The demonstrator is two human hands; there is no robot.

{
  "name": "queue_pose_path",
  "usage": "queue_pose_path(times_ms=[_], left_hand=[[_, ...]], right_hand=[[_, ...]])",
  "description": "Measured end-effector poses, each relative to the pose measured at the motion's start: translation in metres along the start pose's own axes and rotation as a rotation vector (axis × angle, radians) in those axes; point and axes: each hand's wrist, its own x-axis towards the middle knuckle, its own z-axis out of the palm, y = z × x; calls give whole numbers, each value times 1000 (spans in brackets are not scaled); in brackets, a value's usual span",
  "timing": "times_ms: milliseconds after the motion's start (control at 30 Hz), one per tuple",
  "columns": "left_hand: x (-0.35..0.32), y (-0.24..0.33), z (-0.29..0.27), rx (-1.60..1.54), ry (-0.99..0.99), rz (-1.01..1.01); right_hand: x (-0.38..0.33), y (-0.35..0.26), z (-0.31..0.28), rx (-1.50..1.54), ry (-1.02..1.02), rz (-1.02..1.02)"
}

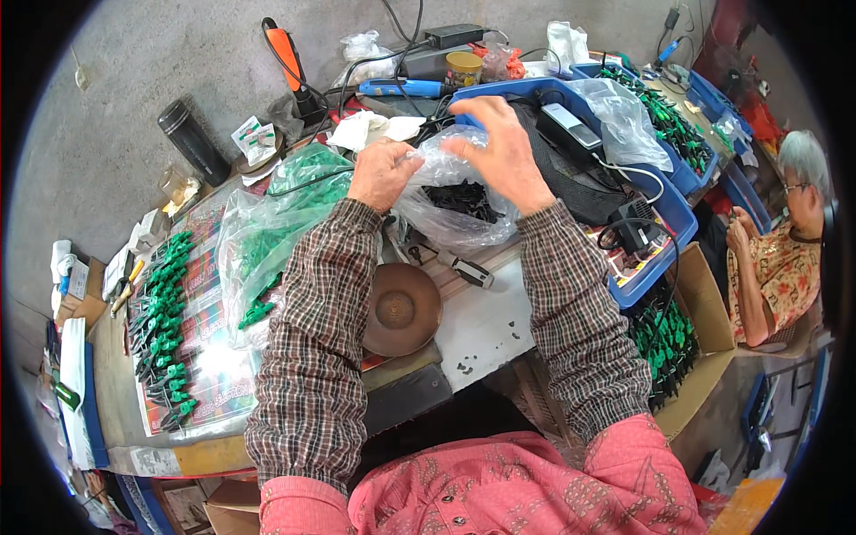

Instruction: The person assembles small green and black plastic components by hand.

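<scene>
With the clear plastic bag taken as the clock's centre, small black parts are held inside it on the desk. The left hand is placed at the bag's 10 o'clock edge, its fingers bent toward the thumb; whether any film is pinched cannot be told. The right hand is held at 1 o'clock, thumb and fingers parted in a wide curve (nothing is seen gripped between them). A brown round dish is set at 7 o'clock, a bag of green parts at 9, and a blue bin at 3. Loose green pieces are lined up at 8 o'clock.
</scene>
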Motion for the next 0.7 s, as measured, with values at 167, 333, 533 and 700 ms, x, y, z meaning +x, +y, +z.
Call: queue_pose_path(times_ms=[167, 333, 533, 700], left_hand=[[4, -24, 15, -583, -103, -227], [-5, 15, 15, 184, 372, 12], [-34, 67, 4, 441, 67, 365], [-51, 57, -1, 519, -132, 422]], right_hand=[[-10, -1, 4, 38, -328, -33], [-7, 2, 14, 10, -366, 222], [-7, 25, 24, 63, -330, 282], [-3, 23, 36, -56, -214, 325]])
